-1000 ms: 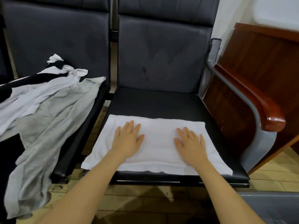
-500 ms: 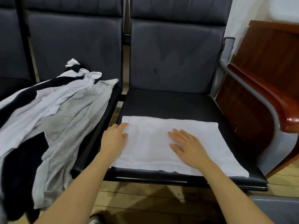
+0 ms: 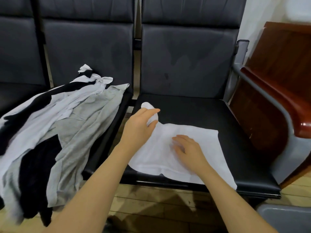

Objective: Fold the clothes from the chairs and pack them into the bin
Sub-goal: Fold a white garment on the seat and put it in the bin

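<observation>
A white garment (image 3: pixel 207 148), partly folded, lies flat on the black seat (image 3: pixel 193 111) of the right-hand chair. My left hand (image 3: pixel 138 126) is shut on the garment's far left corner and holds it lifted off the seat. My right hand (image 3: pixel 188 148) rests flat, fingers spread, on the middle of the cloth. On the chair to the left lies a loose pile of clothes (image 3: pixel 55 132): grey, white and black pieces, hanging over the seat's front edge. A grey bin (image 3: pixel 286 219) shows at the bottom right corner.
Dark padded backrests (image 3: pixel 188 59) stand behind both seats. A grey armrest with a glossy wooden cap (image 3: pixel 299 121) rises at the right, beside a dark wooden panel (image 3: pixel 282 68). Wooden floorboards (image 3: pixel 159 204) run under the chairs.
My left hand slid from the middle of the cloth to its left edge, closed on the far corner and raised it. My right hand shifted toward the cloth's centre.
</observation>
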